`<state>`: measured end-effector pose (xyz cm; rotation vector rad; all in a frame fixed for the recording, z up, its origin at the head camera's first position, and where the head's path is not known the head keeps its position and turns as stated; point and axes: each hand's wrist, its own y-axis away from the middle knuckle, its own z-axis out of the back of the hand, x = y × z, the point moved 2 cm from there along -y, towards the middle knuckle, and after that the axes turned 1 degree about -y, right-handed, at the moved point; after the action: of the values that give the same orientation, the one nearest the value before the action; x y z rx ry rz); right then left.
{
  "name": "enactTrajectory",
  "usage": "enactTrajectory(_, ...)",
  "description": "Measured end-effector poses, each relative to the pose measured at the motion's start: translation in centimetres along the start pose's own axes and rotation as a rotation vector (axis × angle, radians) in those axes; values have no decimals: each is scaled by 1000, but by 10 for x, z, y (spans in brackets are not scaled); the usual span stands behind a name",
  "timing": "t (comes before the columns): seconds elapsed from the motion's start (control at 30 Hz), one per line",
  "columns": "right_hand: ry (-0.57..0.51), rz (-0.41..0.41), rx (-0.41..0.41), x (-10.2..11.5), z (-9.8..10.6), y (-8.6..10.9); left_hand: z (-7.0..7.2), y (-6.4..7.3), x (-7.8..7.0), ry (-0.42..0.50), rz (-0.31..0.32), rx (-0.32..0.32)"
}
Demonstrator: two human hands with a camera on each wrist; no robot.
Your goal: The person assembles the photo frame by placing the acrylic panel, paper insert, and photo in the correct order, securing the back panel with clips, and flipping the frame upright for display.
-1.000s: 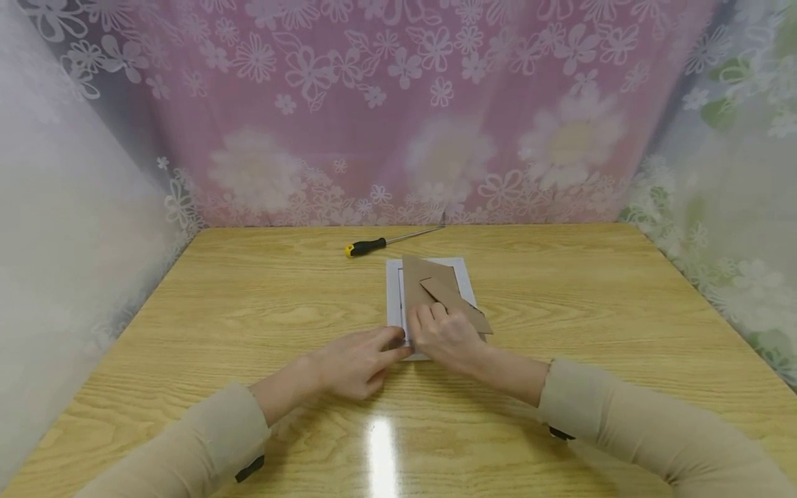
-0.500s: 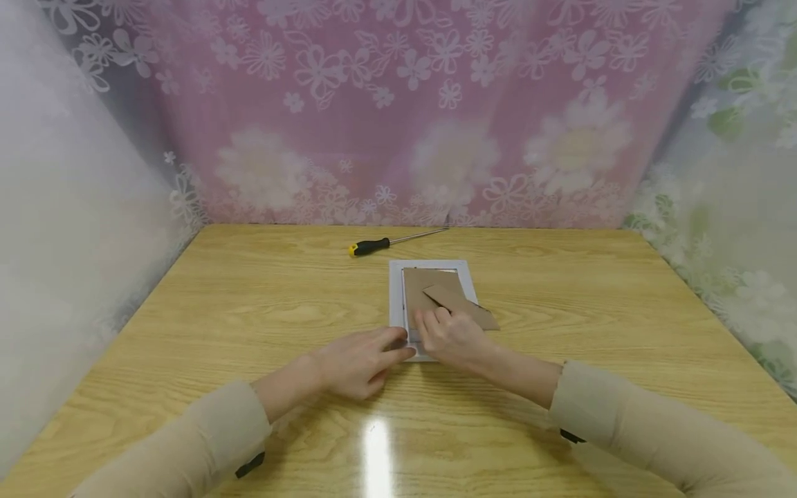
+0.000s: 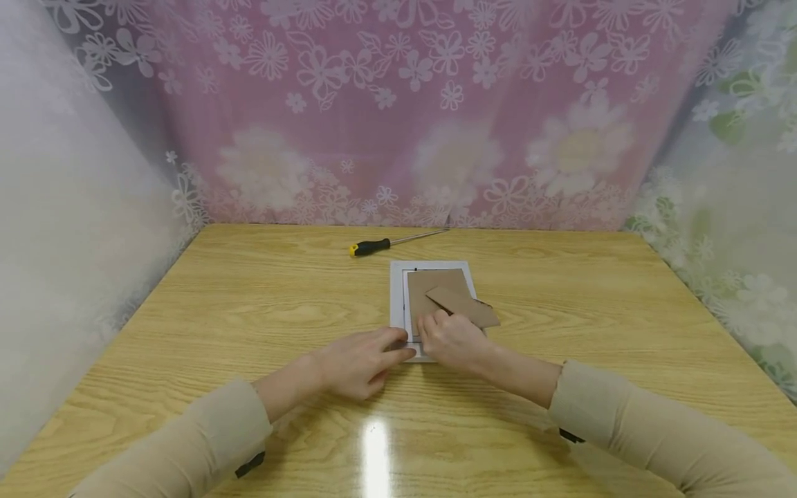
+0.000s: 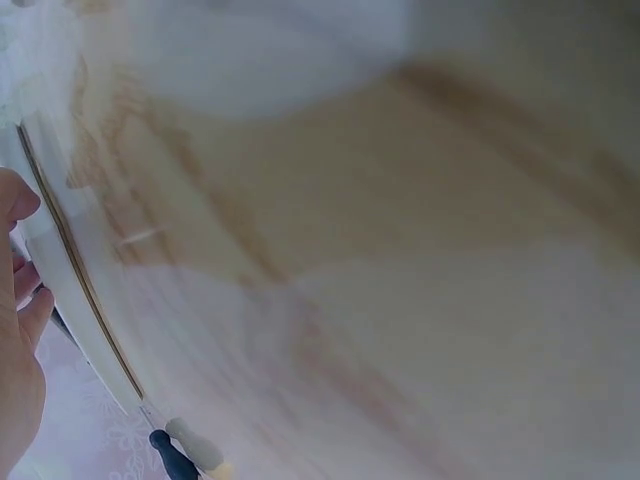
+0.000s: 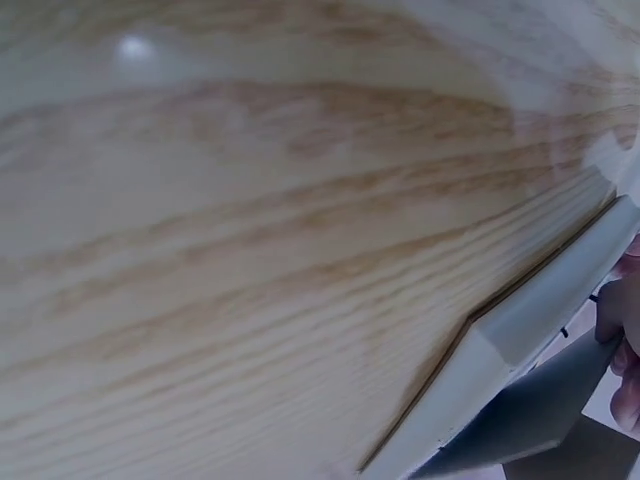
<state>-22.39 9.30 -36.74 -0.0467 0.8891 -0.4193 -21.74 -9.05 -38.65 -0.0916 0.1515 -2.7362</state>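
Note:
A white picture frame (image 3: pixel 397 297) lies back side up on the table. Over its opening sits a brown backing board (image 3: pixel 429 285) with a slanted stand leg (image 3: pixel 465 306) that sticks out past the frame's right side. My right hand (image 3: pixel 453 340) pinches the board near its lower end, fingers bent under the leg. Finger and thumb of my left hand (image 3: pixel 361 363) hold the frame's near left corner. From the left wrist, fingers show at the white frame side (image 4: pixel 75 270). In the right wrist view, the board tilts up from the frame edge (image 5: pixel 500 350).
A screwdriver (image 3: pixel 370 247) with a black and yellow handle lies behind the frame, its shaft pointing to the back right. The wood-grain table (image 3: pixel 261 290) ends at a pink floral curtain (image 3: pixel 349 138), with pale floral cloth on both sides.
The backing board has turned straighter, and its far end has come down inside the frame's outline. It has then slid slightly right with my right hand. My left hand stays at the corner.

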Motion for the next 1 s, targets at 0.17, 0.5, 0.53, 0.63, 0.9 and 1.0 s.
enactTrajectory(0.17,-10,3,22,-1,0,0,0,0,1,-6,-3,-3)
enactTrajectory(0.5,-19,17,-17,2,2,-2,1,1,-1,-14,-8,-10)
enactTrajectory(0.53,-24,15,-4,2,2,-2,1,1,-1,-19,-12,-11)
enactTrajectory(0.63,-38,13,20,2,1,-2,-1,1,-1,-36,-23,-13)
enactTrajectory(0.9,-143,14,38,-1,-4,-5,-1,0,-1,-50,-38,-23)
enactTrajectory(1.0,-170,25,53,-2,-5,-5,-1,1,0,-50,-50,-29)
